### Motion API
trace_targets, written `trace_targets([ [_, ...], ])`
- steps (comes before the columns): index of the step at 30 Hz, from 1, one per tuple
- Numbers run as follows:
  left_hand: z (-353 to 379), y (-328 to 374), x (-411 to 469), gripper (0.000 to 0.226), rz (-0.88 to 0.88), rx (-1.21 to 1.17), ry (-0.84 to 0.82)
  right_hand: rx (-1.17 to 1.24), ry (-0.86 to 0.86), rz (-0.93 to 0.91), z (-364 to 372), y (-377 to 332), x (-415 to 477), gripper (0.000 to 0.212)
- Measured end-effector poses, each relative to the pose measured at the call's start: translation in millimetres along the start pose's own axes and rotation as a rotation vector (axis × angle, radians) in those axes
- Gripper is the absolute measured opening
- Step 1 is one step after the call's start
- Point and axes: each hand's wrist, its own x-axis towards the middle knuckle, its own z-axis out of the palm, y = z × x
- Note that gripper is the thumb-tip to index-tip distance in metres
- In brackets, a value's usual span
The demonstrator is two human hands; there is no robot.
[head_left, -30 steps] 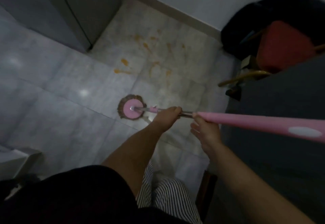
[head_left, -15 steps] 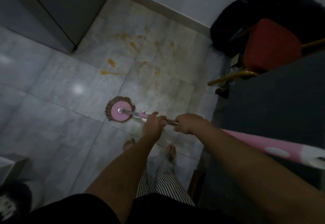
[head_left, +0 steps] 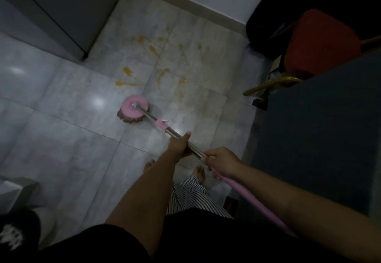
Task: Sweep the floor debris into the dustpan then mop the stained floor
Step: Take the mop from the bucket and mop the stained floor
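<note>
A round pink mop head (head_left: 134, 109) with brown fringe rests on the grey tiled floor (head_left: 61, 139), tilted up on its far side. Its metal pole (head_left: 175, 133) with a pink collar runs back toward me. My left hand (head_left: 180, 146) grips the metal part of the pole. Just behind it, my right hand (head_left: 221, 163) grips where the pink handle (head_left: 247, 194) begins. Orange stains (head_left: 152, 64) spread over the tiles just beyond the mop head, smeared toward the wall. No dustpan or debris shows.
A dark cabinet (head_left: 61, 5) stands at the back left. A red chair (head_left: 321, 42) with a black bag sits at the back right. A dark counter (head_left: 319, 128) runs along my right. My bare feet (head_left: 200, 173) stand under the pole.
The mop head has tipped up on its far side. My right hand slid up the pole from the metal part to the start of the pink handle.
</note>
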Motion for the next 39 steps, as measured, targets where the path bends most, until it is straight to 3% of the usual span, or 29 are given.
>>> trace_targets([
  [5,-18.6,27.8,28.5,0.046,0.055,0.085,0.078,0.278,-0.325,0.052,12.8,-37.6,34.7,0.025],
  [7,-32.0,39.5,40.7,0.043,0.03,0.155,0.075,0.238,-0.289,0.005,28.5,-52.8,49.2,0.018],
  [9,-45.6,53.4,51.2,0.034,0.011,0.205,0.057,0.03,-0.164,-0.072,40.8,-68.2,64.1,0.011],
  [13,-74.0,93.5,68.2,0.031,-0.011,0.261,0.042,-0.031,-0.1,-0.111,47.5,-109.3,89.9,0.026],
  [18,-129.0,166.9,101.3,0.044,0.021,0.355,0.139,0.207,-0.102,-0.05,66.5,-190.7,133.1,0.038],
  [23,-178.8,210.8,120.4,0.044,0.051,0.524,0.208,0.625,-0.282,0.16,87.8,-235.9,150.5,0.041],
  [28,-181.6,191.3,106.5,0.048,0.022,0.513,0.162,0.73,-0.294,0.325,103.9,-220.0,119.6,0.044],
  [35,-156.5,100.6,58.1,0.047,-0.037,0.44,0.057,0.582,-0.228,0.228,123.1,-156.6,42.5,0.016],
  [39,-147.6,49.8,22.4,0.052,-0.109,0.377,0.032,0.481,-0.188,0.231,141.0,-126.8,-0.1,0.014],
])
